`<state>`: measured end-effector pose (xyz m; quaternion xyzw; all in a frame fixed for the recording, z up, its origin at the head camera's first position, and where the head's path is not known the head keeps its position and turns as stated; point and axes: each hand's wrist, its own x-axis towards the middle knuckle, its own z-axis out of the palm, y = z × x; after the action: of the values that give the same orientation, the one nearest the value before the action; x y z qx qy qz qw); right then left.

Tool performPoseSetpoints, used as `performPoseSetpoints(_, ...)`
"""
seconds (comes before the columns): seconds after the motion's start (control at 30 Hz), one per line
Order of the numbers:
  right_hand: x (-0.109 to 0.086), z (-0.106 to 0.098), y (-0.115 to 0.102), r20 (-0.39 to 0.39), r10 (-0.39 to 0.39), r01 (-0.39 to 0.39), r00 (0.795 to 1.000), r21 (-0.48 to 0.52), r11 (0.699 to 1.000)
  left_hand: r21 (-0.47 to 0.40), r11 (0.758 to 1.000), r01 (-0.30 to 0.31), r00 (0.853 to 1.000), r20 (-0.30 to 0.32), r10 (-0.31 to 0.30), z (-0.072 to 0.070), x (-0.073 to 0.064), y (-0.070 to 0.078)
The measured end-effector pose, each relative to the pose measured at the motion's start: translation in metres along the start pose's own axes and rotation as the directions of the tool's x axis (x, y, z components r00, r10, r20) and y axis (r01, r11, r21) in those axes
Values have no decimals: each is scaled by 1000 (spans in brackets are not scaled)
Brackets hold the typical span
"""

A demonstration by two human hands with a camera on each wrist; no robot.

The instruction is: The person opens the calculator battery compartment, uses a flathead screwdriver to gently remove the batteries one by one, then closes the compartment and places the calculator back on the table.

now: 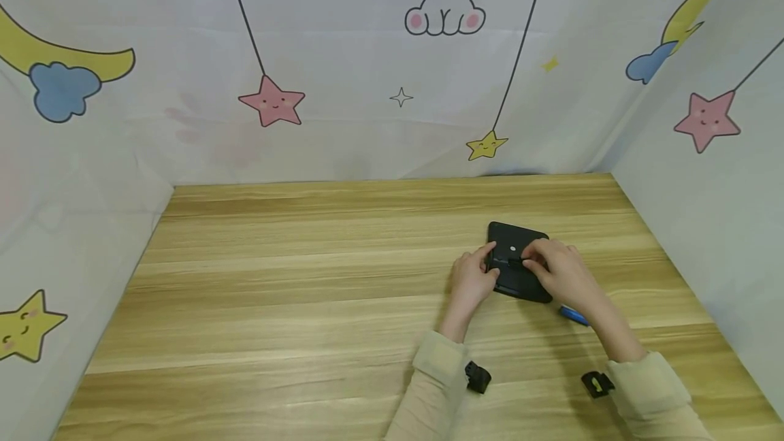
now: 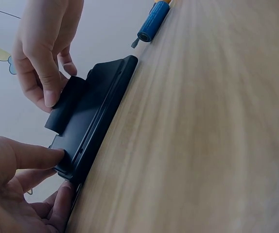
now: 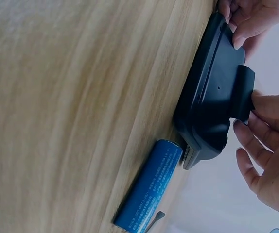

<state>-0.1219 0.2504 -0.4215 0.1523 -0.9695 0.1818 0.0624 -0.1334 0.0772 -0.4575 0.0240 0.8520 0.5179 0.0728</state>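
A flat black plastic device (image 1: 517,283) lies with a smooth side up at the right of the table. My left hand (image 1: 471,283) grips its left end, thumb on top and fingers at the edge and beneath in the left wrist view. Over the device's middle, my right hand (image 1: 563,274) pinches a small curved black cover piece (image 3: 244,92) between thumb and fingers. This piece stands up at an angle from the device's surface, its lower edge right at it. The device's underside is hidden.
A blue cylinder (image 3: 149,187) with small white print, shaped like a battery, lies beside the device near my right hand. Next to it a thin metal tip (image 3: 156,221) shows. White cloth walls (image 1: 367,135) with printed stars surround the wooden table (image 1: 275,291).
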Motion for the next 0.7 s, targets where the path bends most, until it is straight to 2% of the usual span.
performPoseSetpoints(0.43,0,4,4,0,2,-2,1000,-13,1000,13,1000,0,1000,2,0,3,-1,1)
performPoseSetpoints(0.7,-4,6,7,-7,-27,27,1000,-40,999,16,1000,-10,1000,-4,10,5,-2,1)
